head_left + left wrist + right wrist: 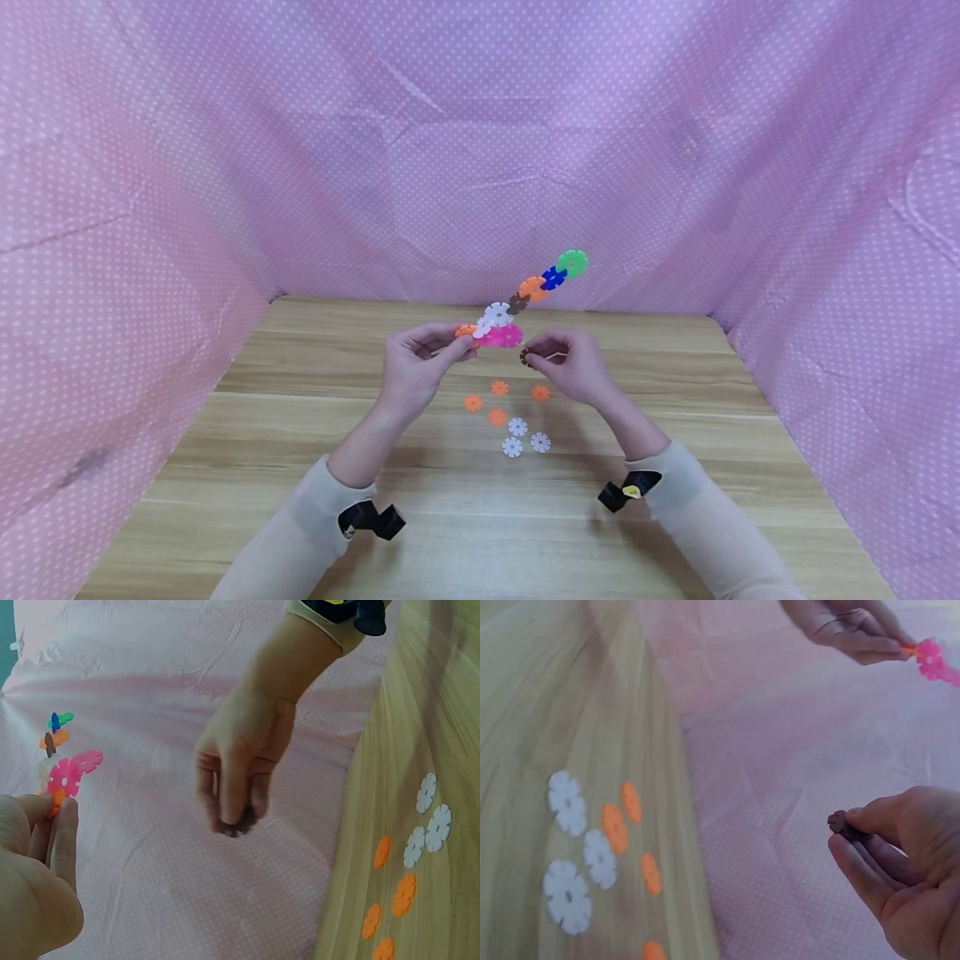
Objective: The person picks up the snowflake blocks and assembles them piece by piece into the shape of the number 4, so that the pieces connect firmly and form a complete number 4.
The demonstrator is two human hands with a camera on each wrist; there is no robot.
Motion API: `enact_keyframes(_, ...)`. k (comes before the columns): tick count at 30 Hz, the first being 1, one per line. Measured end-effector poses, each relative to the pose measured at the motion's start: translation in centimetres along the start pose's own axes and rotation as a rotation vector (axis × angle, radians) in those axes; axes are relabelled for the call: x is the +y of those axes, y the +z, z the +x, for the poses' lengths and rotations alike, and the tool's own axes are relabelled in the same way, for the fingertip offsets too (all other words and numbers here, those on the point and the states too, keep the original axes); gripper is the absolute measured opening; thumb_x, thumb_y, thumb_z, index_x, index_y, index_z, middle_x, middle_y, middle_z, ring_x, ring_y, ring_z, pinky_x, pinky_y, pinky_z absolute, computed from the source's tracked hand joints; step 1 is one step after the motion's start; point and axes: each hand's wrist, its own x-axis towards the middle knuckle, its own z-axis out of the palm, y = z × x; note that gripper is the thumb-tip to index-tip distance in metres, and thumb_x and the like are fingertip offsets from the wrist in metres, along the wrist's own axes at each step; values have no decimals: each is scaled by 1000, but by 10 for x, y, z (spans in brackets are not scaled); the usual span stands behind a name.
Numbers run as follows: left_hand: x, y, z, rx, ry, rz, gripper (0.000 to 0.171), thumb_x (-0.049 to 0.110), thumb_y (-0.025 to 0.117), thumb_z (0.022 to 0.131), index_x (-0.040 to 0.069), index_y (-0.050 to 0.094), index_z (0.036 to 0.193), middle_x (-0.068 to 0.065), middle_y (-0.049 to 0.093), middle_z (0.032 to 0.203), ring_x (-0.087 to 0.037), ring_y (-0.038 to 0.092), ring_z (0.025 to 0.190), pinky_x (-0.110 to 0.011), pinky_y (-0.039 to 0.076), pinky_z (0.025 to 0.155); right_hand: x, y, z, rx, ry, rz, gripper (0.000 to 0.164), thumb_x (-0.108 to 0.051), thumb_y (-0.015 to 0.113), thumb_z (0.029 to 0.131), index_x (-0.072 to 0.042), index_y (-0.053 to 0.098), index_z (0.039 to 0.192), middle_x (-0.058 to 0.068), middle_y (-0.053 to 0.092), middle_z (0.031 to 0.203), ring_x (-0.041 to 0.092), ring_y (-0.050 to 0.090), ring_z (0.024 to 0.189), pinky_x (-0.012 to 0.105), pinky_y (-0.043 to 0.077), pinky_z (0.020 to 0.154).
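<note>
My left hand (pixel 412 367) pinches an orange notched disc (pixel 467 332) at the near end of a chain of interlocking snowflake discs. Pink discs (pixel 504 336) sit next to it, then white (pixel 498 314), brown (pixel 518 303), orange (pixel 533 289), dark blue (pixel 554 277) and green (pixel 573 263) ones, slanting up to the right. Between thumb and fingers my right hand (pixel 573 367) holds a brown snowflake disc (pixel 840 823), partly covered by the fingertips. That disc is apart from the chain, just right of the pink part. Both hands are above the table.
Below the hands, several loose orange discs (pixel 498 417) and three white discs (pixel 512 447) lie flat on the wooden table (pixel 300 417). Pink dotted cloth (pixel 480 167) hangs behind the table and along both sides. A small black camera is strapped at each wrist.
</note>
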Motion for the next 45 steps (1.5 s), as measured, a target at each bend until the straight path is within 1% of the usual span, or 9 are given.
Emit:
enact_keyframes(6,-1,-1,-1,-1,1,10,26,-22,68,90,-33,59,111,6,82,92,-9,80,80,-31,70,79,-18,-8,-2,81,27,144,13,-2,77,95,4,77,107,20,80,98,18,79,80,26,70,73)
enact_keyframes(13,-5,-2,-1,4,2,0,22,-22,68,89,-31,62,108,5,83,92,-10,80,80,-32,70,79,-36,-17,-4,83,53,370,16,6,72,97,14,71,110,-3,81,89,10,78,76,29,70,70)
enact_keyframes(16,-7,-3,-1,4,-7,-15,16,-22,69,89,-18,73,104,3,83,91,-11,80,80,-32,71,80,-42,-20,-4,73,107,471,9,7,69,98,5,74,106,-6,81,88,10,77,76,27,70,70)
enact_keyframes(20,-10,-4,-2,1,-15,-31,32,-22,69,88,7,81,98,3,83,90,-11,80,81,-32,70,80,-49,-23,-5,48,160,598,24,9,64,99,-11,76,95,-4,82,88,9,76,75,22,68,70)
enact_keyframes(23,-11,-4,-4,-3,-23,-35,37,-21,70,89,12,82,96,3,83,91,-11,80,81,-32,70,81,-52,-23,-6,14,204,665,32,11,60,100,-16,76,91,-3,82,88,9,76,76,20,67,70)
enact_keyframes(29,-11,-3,-6,-4,-49,-16,28,-19,70,90,5,81,98,4,83,90,-10,81,80,-32,70,81,-55,-22,-7,-40,250,699,37,11,56,102,-18,76,89,-3,81,87,8,74,74,18,67,69)
enact_keyframes(35,-11,-3,-5,-1,-42,1,15,-19,71,90,-19,72,104,4,82,90,-11,81,80,-33,70,81,-54,-21,-8,-60,244,684,38,11,56,102,-19,76,90,-4,79,86,8,72,73,19,66,69)
enact_keyframes(42,-12,-4,-7,-11,-36,24,14,-17,73,90,-12,76,102,6,83,89,-10,80,79,-33,70,81,-53,-20,-8,-83,225,682,38,12,56,102,-20,76,91,-4,79,87,8,74,75,19,66,70)
enact_keyframes(45,-12,-4,-8,-12,-40,34,15,-16,73,90,-19,73,105,6,83,90,-10,80,79,-33,70,82,-53,-18,-8,-82,218,668,39,13,58,100,-20,76,91,-4,79,86,8,74,73,19,67,69)
